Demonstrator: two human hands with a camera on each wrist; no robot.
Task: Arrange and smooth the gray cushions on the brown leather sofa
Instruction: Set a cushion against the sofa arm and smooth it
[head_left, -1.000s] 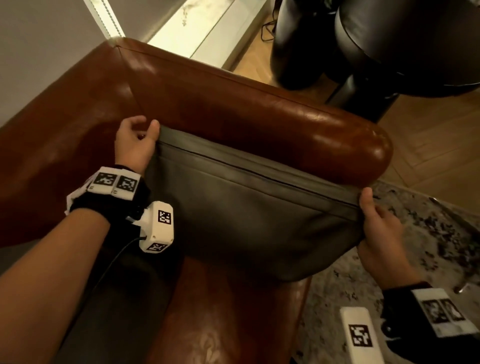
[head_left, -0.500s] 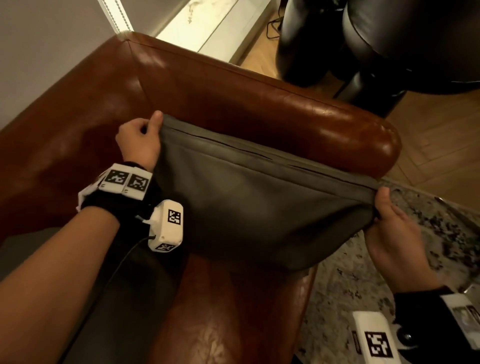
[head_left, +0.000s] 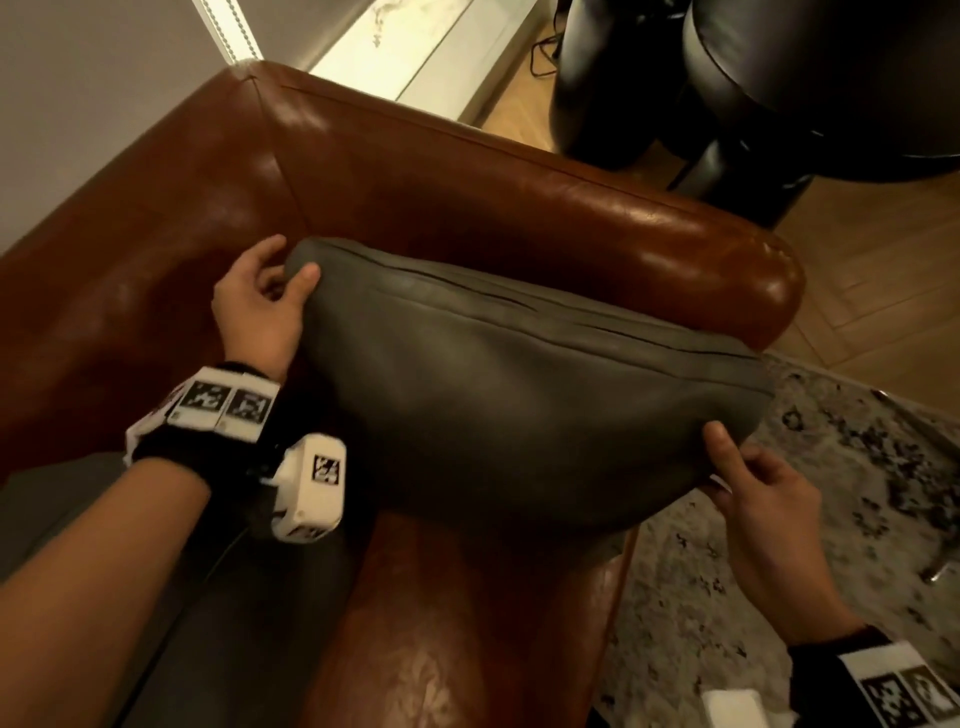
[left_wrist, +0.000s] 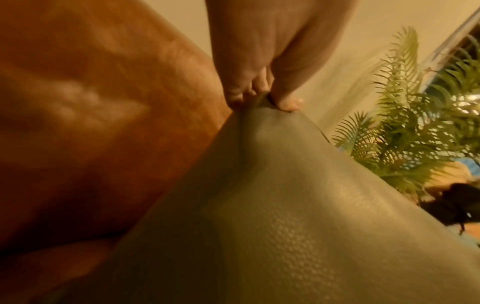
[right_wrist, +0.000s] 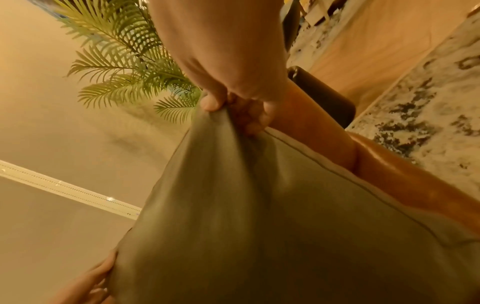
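Note:
A gray leather cushion (head_left: 530, 395) hangs in the air over the corner of the brown leather sofa (head_left: 467, 218), beside its rounded armrest (head_left: 691, 244). My left hand (head_left: 275, 296) pinches the cushion's far left corner (left_wrist: 262, 115) between thumb and fingers. At the near right edge my right hand (head_left: 748, 478) grips the cushion (right_wrist: 233, 185), thumb on top and fingers underneath. A second gray cushion (head_left: 171, 623) lies on the seat at the lower left, partly hidden by my left forearm.
A patterned grey rug (head_left: 831, 519) covers the floor right of the sofa. Dark furniture (head_left: 779, 93) stands on the wood floor beyond the armrest. A wall (head_left: 93, 78) runs behind the sofa back. A green fern-like plant (left_wrist: 405, 127) stands nearby.
The cushion, stretched taut between both hands before, now sags fuller and has tipped toward me. My right hand has slid from the upper right corner down to the near edge.

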